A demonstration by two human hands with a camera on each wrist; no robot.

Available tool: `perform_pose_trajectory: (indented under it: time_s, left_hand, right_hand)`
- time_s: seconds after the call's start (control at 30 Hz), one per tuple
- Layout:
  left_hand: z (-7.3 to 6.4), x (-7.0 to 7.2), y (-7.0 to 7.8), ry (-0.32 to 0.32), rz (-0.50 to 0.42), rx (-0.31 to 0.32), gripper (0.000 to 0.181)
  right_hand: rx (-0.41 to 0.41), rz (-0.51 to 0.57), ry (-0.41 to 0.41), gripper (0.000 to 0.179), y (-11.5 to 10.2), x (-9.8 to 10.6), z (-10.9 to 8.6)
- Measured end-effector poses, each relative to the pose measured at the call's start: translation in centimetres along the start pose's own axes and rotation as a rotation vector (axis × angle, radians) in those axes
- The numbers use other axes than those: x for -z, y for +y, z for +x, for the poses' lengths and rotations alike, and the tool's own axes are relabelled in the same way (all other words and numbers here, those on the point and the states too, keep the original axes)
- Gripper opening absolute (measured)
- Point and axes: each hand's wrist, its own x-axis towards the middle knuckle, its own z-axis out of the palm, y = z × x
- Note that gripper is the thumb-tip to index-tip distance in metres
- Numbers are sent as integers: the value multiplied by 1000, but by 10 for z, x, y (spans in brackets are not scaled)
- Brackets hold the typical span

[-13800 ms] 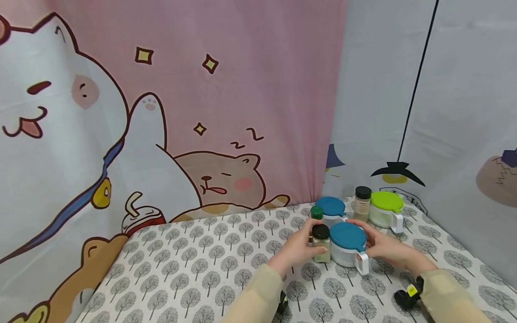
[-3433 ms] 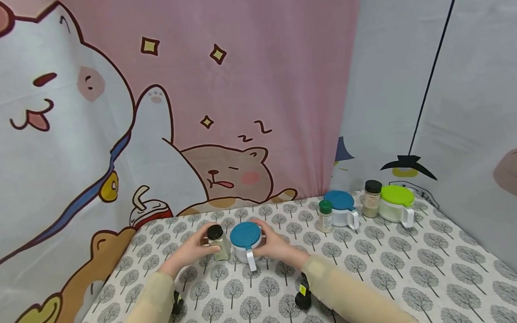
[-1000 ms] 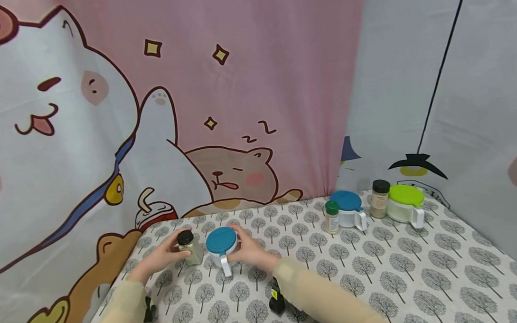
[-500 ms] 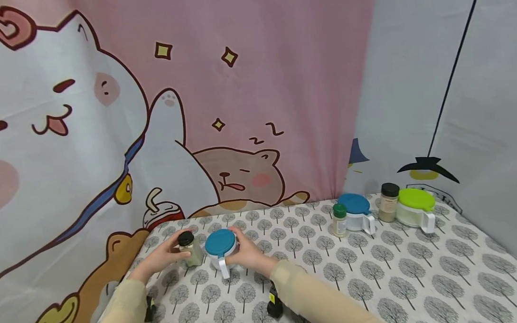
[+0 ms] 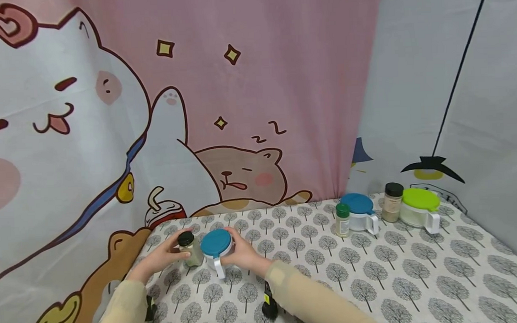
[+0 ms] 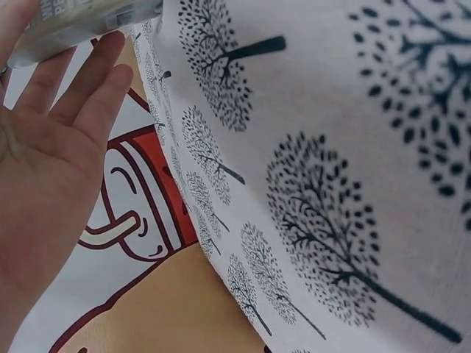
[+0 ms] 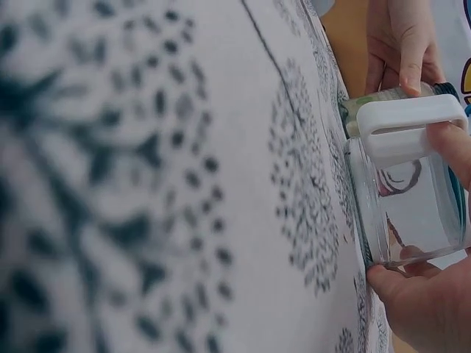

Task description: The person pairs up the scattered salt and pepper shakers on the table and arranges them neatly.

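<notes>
My left hand (image 5: pixel 159 258) grips a small spice jar (image 5: pixel 195 255) with a black lid, thumb in front and fingers behind. In the left wrist view only part of this jar (image 6: pixel 81 26) shows, above the palm. Just right of it stands a clear seasoning container (image 5: pixel 216 244) with a blue lid and a white handle facing me. My right hand (image 5: pixel 244 253) holds that container from its right side. The right wrist view shows its clear body (image 7: pixel 416 213) with its base at the cloth, a finger at the white handle (image 7: pixel 408 121), and the spice jar close beside.
Along the back right stand a green-capped spice jar (image 5: pixel 342 220), another blue-lidded container (image 5: pixel 357 210), a black-lidded jar (image 5: pixel 391 203) and a green-lidded container (image 5: pixel 420 205). A tree-print cloth (image 5: pixel 314 283) covers the table. Cartoon curtains (image 5: pixel 256 95) hang behind.
Since the earliest frame, both hands have moved the black-lidded jar and blue-lidded container left, away from the others. Within the last second the container has come closer to the jar.
</notes>
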Motion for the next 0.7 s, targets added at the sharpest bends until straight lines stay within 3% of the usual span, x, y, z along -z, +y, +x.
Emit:
perform_pose_trajectory:
  time_s: [0.43, 0.7]
  left_hand:
    - [4, 1, -1, -57, -4, -93, 75]
    - [3, 3, -5, -31, -10, -32, 79]
  right_hand:
    - [19, -38, 16, 94, -3, -9, 4]
    - [34, -83, 24, 96, -3, -17, 8]
